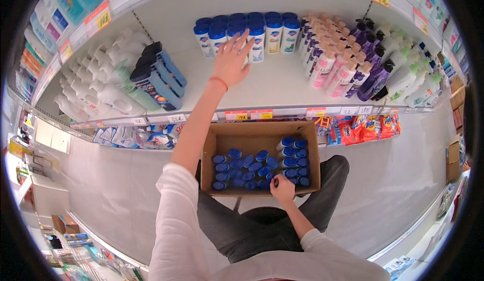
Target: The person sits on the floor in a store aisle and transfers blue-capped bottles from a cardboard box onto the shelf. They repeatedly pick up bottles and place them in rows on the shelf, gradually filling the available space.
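My left hand [232,60] reaches over the shelf with its fingers spread, the fingertips in front of a block of white bottles with blue caps [257,46]. Whether they touch the bottles is hard to tell. Before me stands an open cardboard box [245,129] holding many more blue-capped bottles [290,163], in neat columns at the right and looser at the left and middle. At the box's near edge my right hand [283,188] has curled fingers against the blue caps [270,176]. From this angle, I cannot tell if it grips one.
On the shelf [280,80], blue bottles with dark caps [159,80] and white jugs [113,97] stand left; pink Lux bottles [342,78] and purple pump bottles [376,77] stand right. Price tags line its front lip. Tide packs [370,128] lie below. My knees flank the box.
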Demonstrator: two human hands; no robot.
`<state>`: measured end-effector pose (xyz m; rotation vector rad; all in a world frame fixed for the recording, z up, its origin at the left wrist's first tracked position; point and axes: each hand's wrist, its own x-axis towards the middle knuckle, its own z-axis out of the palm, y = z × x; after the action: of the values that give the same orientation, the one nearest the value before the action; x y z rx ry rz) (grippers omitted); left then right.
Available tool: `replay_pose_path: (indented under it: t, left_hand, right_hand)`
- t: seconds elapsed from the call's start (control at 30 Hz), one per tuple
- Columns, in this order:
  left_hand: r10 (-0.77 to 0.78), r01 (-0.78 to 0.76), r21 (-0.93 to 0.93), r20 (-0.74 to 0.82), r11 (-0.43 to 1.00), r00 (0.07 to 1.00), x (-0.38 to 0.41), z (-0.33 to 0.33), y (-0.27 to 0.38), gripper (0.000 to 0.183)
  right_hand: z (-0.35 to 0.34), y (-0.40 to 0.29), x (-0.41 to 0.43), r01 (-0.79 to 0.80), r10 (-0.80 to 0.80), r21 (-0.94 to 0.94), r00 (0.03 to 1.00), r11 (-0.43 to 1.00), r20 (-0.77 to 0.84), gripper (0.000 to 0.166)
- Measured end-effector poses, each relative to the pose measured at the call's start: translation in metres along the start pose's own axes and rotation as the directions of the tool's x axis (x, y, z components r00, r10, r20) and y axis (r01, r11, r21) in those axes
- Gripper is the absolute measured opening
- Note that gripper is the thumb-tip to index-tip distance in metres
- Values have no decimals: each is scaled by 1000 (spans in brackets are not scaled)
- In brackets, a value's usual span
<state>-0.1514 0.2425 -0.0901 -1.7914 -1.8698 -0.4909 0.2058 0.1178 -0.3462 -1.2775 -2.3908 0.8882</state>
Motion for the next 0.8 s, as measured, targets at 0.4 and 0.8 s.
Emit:
replay_pose_path:
  t: [0.4,0.8]
  left_hand:
    - [-298,283,201,53,938,953,62,64,-3,82]
    - [-130,107,234,86,966,988,74,39,-7,60]
  right_hand:
    - [3,4,3,-119,120,-71,993,990,5,17]
    - [0,-4,5,-139,143,-78,989,987,43,18]
